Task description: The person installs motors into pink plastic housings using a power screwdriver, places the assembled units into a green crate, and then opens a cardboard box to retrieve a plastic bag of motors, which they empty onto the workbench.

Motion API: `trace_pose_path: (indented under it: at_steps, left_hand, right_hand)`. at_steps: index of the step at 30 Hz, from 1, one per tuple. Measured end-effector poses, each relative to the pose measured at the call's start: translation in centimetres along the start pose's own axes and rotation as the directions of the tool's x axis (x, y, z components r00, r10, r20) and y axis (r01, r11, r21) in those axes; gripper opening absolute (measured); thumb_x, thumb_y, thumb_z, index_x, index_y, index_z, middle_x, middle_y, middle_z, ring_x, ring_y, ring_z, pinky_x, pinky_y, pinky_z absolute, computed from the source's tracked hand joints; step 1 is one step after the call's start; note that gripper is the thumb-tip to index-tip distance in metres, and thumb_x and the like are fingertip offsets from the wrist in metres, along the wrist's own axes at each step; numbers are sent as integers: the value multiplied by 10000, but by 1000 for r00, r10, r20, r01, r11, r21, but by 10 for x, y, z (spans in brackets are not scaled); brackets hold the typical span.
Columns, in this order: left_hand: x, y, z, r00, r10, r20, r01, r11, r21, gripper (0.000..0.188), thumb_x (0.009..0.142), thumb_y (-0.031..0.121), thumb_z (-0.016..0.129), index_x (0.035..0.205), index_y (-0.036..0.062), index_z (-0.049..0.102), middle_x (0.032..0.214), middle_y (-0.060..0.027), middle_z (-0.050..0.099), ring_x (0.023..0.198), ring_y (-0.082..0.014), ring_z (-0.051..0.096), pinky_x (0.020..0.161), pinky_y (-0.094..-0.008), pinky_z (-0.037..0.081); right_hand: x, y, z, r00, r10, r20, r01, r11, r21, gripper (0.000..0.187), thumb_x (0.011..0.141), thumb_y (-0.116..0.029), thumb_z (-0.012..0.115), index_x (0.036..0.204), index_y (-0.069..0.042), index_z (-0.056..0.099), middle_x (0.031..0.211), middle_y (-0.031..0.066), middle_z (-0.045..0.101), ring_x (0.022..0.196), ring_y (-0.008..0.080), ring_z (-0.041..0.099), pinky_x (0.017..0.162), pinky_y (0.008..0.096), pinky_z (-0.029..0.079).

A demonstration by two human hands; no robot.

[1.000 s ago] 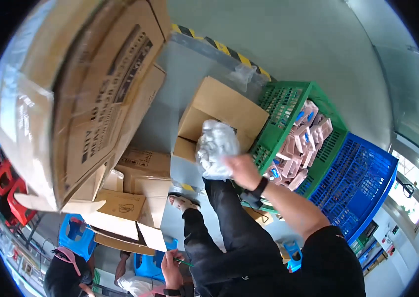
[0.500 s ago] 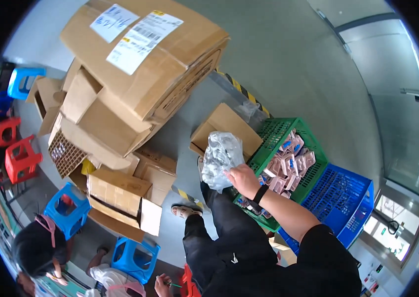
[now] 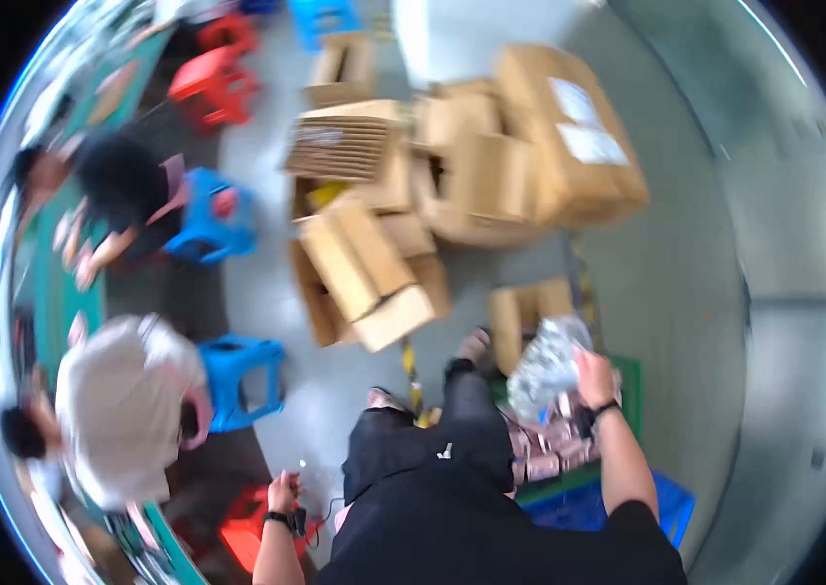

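Observation:
My right hand, with a dark band on its wrist, grips the top of a clear plastic bag. Whitish contents show through the plastic, too blurred to name. The bag hangs above the far end of a green crate and beside an open cardboard box. Several pale pink pieces, some with blue parts, fill the crate. My left hand is curled, low on the left, above a red stool. A tiny bright tip shows by its fingers; what it belongs to is unclear.
A blue crate adjoins the green one. Ahead are piled open cartons and a large taped box. Blue stools stand on the left, where two people sit at a green-topped bench. Striped tape marks the floor.
My view has swung left, bringing the bench and seated people further in. The bag stays in my right hand. More of my left hand and forearm now shows; its thin green item is no longer distinct.

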State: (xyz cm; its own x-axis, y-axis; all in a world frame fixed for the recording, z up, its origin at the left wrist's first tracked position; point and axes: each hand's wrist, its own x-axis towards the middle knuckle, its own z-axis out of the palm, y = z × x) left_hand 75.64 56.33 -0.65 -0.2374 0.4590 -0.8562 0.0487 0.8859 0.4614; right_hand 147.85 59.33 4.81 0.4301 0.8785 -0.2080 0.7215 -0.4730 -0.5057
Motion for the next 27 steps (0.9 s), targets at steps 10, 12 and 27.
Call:
trace_pose_path:
  at_steps: [10, 12, 27]
  left_hand:
    - [-76, -282, -67, 909, -257, -327, -94, 640, -763, 417, 990, 342, 421, 1030, -35, 592, 813, -110, 622, 656, -192, 585, 608, -329, 504]
    - [-110, -327, -54, 843, -384, -377, -97, 580, -809, 405, 991, 312, 406, 990, -34, 617, 802, -114, 651, 653, -183, 616, 622, -314, 512]
    - [-294, -472, -112, 360, -353, -864, 146, 936, -321, 386, 942, 368, 472, 852, 97, 732, 760, -90, 666, 662, -172, 632, 629, -347, 505]
  right_hand:
    - [-3, -8, 70, 508, -384, 771, 651, 757, -51, 371, 946, -297, 451, 825, -34, 683, 835, 229, 658, 734, 355, 632, 664, 436, 487]
    - [-2, -30, 110, 384, -236, 893, 674, 732, -96, 299, 962, -250, 440, 1031, -34, 635, 991, 218, 643, 903, 355, 603, 779, 435, 476]
    - [-92, -311, 363, -33, -42, 999, 983, -179, 25, 404, 943, -400, 395, 1119, -136, 645, 1033, 228, 655, 959, 388, 633, 867, 497, 471]
